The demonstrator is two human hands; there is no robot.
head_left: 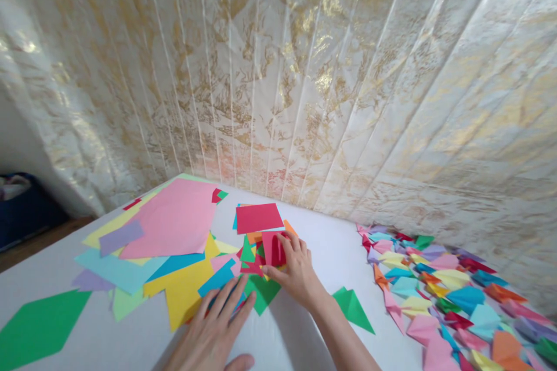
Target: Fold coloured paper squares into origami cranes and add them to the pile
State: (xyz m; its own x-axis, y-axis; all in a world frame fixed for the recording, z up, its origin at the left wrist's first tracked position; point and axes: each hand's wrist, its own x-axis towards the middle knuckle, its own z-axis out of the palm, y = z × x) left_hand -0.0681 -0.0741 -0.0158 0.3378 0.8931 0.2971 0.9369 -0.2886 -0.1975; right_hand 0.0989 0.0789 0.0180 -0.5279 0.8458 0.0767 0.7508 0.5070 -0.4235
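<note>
My left hand lies with its fingers spread over the near side of a heap of cut coloured paper, beside a blue piece. My right hand reaches into the same heap. Its curled fingers hold the right side of a small red paper piece, with the thumb lower and to the left. Under and between the hands lies a green paper piece. A flat red rectangle rests just behind. Small green, red and pink scraps show around the held piece, partly covered.
Large pink, yellow and light blue sheets overlap on the white table. A green sheet lies far left. Right of my forearm sits a folded green piece, then many folded paper shapes. A patterned curtain hangs behind.
</note>
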